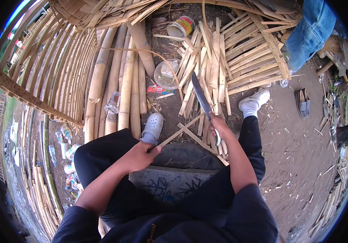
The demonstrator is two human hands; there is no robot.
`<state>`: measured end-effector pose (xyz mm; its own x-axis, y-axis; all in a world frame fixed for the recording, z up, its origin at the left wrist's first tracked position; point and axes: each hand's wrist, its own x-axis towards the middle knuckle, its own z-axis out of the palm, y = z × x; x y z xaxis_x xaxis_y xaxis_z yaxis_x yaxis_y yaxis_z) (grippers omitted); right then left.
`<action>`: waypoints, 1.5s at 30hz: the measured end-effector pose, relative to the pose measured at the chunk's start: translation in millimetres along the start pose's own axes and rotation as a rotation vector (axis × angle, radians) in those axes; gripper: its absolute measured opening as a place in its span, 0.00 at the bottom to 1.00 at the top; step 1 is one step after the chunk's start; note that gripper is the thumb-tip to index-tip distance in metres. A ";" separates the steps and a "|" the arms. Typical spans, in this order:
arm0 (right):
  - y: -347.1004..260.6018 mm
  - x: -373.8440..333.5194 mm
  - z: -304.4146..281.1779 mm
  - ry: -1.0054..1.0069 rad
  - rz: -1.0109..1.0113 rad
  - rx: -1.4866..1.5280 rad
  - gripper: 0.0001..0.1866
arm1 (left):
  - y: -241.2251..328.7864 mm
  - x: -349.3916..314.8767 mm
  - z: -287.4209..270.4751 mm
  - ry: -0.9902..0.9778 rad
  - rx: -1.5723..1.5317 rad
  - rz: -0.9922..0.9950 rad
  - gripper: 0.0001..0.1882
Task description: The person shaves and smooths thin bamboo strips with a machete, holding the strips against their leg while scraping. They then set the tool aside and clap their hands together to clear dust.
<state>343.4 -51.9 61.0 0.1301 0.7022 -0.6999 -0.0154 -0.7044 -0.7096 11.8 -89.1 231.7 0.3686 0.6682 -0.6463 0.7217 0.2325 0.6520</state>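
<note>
My left hand (pixel 142 156) is closed around the near end of a thin bamboo strip (pixel 178 133), which slants up and to the right away from me. My right hand (pixel 219 127) grips a machete (pixel 200 92) by its handle, its long dark blade pointing forward over a heap of split bamboo strips (pixel 215 60). Another strip (pixel 204 144) crosses below the held one, between my two hands. Under it, between my legs, a dark rounded surface (pixel 182 155) meets a grey slab (pixel 170 178) with dark scribbles.
Whole bamboo poles (pixel 100 77) lie at left beside a slatted bamboo frame (pixel 56 69). A bamboo panel (pixel 251 52), a tub (pixel 178 29) and a stone (pixel 169 69) are ahead. Someone's denim-clad leg (pixel 309 36) stands at the far right, near grey shoes (pixel 302 103).
</note>
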 end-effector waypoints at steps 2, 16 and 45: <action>-4.6 -5.1 -0.1 -0.015 0.018 0.031 0.25 | 3.3 -3.1 -1.9 -0.012 -0.025 -0.018 0.17; 0.1 -21.0 -9.1 -0.113 0.165 0.249 0.27 | 20.2 -16.4 -6.1 -0.019 -0.144 -0.113 0.18; -10.3 -52.9 -1.4 -0.219 0.161 0.265 0.27 | 36.1 2.8 4.1 0.128 0.016 0.050 0.19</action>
<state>338.1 -82.0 105.5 -0.1099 0.6101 -0.7847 -0.2775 -0.7769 -0.5652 41.3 -81.8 251.7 0.3272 0.7633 -0.5571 0.7141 0.1864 0.6748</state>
